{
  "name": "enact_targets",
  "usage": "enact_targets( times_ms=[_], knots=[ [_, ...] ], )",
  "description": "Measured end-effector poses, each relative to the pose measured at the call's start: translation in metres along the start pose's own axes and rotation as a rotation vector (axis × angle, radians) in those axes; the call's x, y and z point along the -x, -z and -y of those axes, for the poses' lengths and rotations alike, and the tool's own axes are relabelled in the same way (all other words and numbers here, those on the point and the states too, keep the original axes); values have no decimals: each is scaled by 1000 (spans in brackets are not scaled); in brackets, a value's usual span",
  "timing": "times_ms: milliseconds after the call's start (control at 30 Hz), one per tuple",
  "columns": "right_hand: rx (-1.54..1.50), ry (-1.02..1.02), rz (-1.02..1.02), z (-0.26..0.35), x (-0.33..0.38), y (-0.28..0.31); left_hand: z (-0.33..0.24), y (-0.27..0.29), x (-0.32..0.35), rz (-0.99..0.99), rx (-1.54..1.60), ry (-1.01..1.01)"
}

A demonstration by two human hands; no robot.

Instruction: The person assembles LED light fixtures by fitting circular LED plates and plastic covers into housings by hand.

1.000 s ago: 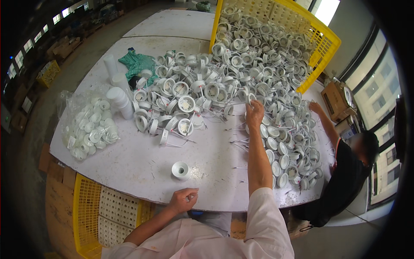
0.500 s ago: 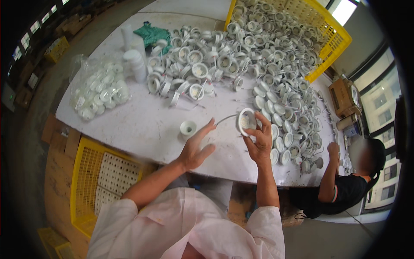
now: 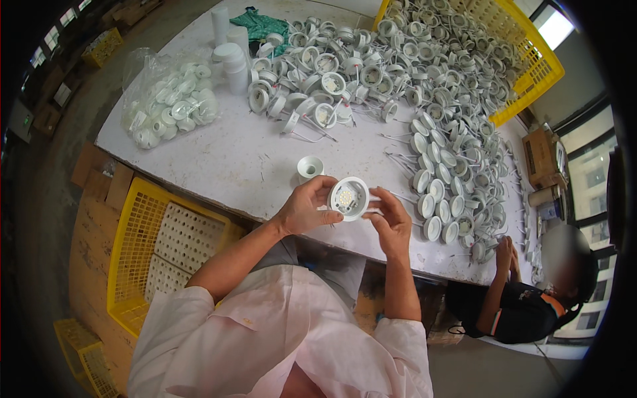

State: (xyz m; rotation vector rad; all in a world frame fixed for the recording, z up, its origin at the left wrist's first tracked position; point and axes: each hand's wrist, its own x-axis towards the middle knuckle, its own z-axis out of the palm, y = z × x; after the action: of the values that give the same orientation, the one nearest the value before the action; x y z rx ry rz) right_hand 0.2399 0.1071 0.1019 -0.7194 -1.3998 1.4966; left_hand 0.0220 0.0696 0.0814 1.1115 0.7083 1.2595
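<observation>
Both my hands hold one round white lamp fitting (image 3: pixel 349 198) above the near edge of the white table (image 3: pixel 232 159); its face with small yellow dots points up at me. My left hand (image 3: pixel 306 207) grips its left rim and my right hand (image 3: pixel 390 222) holds its right side. A thin white wire trails from the fitting toward the table. Just beyond my left hand a single small white ring-shaped part (image 3: pixel 310 167) stands on the table by itself.
A big heap of white lamp fittings (image 3: pixel 431 126) with wires covers the far and right table. A clear bag of white parts (image 3: pixel 169 106), white cylinders (image 3: pixel 232 63), a green cloth (image 3: pixel 255 23). Yellow crates (image 3: pixel 524 60), (image 3: pixel 152 245). Another person (image 3: pixel 524 298) sits at right.
My right hand took a fitting from the heap and brought it toward me. My left hand rose from the table edge and now both hands grip the fitting, turned face up.
</observation>
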Motion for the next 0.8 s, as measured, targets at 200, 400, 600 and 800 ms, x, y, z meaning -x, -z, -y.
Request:
enact_targets(
  times_ms=[200,400,600,800],
  knots=[
    [-9,-237,-127,-17,0,-34,14,-4,8,-127,-248,-72],
    [234,-85,-3,-21,-4,-25,-11,2,14,-82,-482,114],
    [499,52,163,0,-18,-21,-7,11,18,102,-210,265],
    [506,104,134,-12,-19,-20,-5,2,19,21,-163,340]
  ],
)
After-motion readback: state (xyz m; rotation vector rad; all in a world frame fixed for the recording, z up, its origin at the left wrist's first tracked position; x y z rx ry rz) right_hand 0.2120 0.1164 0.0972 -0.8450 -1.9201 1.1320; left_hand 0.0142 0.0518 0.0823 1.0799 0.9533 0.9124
